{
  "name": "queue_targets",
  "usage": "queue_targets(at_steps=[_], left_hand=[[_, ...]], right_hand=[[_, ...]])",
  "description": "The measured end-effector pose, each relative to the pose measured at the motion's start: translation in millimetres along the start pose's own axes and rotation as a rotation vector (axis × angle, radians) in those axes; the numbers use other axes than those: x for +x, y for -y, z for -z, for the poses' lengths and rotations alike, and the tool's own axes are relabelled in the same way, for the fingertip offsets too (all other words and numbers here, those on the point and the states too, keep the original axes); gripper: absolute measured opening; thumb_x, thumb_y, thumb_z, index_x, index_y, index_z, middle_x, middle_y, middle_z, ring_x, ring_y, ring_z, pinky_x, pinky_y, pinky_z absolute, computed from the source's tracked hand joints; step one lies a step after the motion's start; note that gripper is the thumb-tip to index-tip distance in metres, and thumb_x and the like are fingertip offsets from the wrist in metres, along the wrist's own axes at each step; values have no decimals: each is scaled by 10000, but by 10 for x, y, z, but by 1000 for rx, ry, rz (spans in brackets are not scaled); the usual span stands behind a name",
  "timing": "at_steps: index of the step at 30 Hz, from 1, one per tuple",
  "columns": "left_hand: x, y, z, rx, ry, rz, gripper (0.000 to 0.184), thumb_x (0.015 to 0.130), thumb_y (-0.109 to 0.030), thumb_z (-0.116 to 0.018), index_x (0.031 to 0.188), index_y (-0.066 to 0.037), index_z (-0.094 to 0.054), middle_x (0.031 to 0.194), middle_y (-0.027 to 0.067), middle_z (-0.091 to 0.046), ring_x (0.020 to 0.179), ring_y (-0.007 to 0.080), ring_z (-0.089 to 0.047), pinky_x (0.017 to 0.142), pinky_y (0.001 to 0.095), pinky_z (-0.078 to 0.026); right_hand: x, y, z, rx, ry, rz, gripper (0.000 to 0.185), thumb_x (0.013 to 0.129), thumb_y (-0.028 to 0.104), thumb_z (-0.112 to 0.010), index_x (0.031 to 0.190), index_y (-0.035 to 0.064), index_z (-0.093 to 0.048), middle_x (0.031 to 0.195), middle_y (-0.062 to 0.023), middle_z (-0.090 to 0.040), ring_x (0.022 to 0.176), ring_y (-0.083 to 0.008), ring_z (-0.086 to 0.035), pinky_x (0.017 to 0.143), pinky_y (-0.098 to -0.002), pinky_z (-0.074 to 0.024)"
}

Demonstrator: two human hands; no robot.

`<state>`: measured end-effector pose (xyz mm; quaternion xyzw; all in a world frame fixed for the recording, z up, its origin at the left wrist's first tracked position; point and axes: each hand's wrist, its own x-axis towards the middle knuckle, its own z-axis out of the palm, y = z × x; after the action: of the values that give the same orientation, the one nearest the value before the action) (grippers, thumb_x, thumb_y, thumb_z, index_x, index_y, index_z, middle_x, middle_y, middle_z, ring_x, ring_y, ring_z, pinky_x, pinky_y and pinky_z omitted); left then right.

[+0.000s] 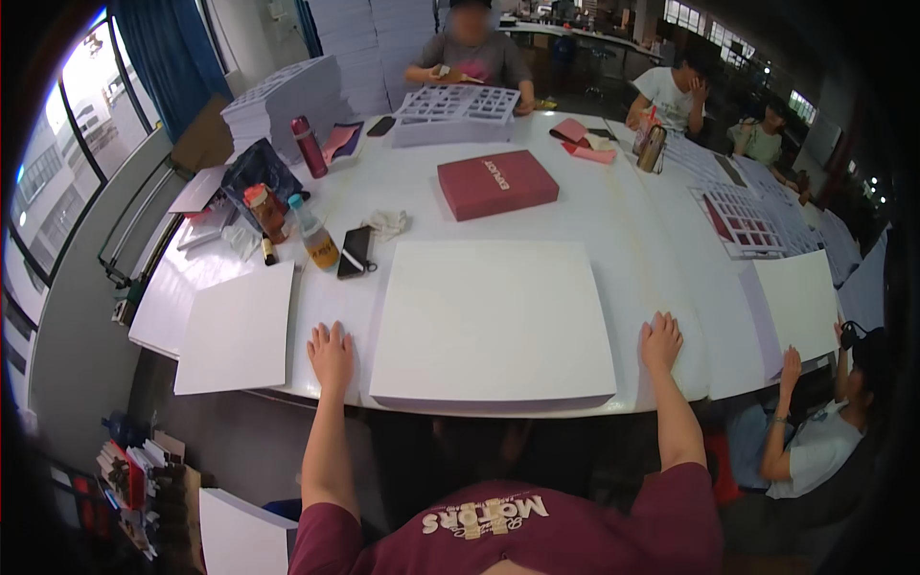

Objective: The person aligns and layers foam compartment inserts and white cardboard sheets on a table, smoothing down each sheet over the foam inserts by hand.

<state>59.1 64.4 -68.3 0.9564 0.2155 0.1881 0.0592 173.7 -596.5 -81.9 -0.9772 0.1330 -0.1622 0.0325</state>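
Note:
A large white box or stack of boards (494,321) lies squarely at the front of the table between my hands. My left hand (331,356) rests palm down on the tabletop just left of it, fingers stretched and holding nothing. On the other side, my right hand (661,343) also lies flat on the table, fingers extended, a little apart from the white block's right edge. Left of my left hand is a thin white board (238,331), overhanging the table edge. A closed dark red box (498,184) with white lettering sits behind the white block.
A phone (355,253), a bottle with yellow liquid (314,235) and a red thermos (309,147) stand at left, near a paper stack (287,101). Co-workers sit across and at right; one person's hands touch a white board (798,302). White cut-out frames (458,103) lie opposite.

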Motion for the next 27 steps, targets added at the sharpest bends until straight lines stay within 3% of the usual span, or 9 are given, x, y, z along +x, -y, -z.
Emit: queue_targets(at_steps=[27], left_hand=[[56,-19,-17,-1,34,18,455,987,-340,-516,1386,-123,-518,1493,212,-429,1427,379,-331,1167,516,-236]], right_hand=[[33,68,139,49,55,-53,513,972,364,-516,1393,71,-496,1510,-167,-419,1423,-351,-329,1160,-518,-237]])
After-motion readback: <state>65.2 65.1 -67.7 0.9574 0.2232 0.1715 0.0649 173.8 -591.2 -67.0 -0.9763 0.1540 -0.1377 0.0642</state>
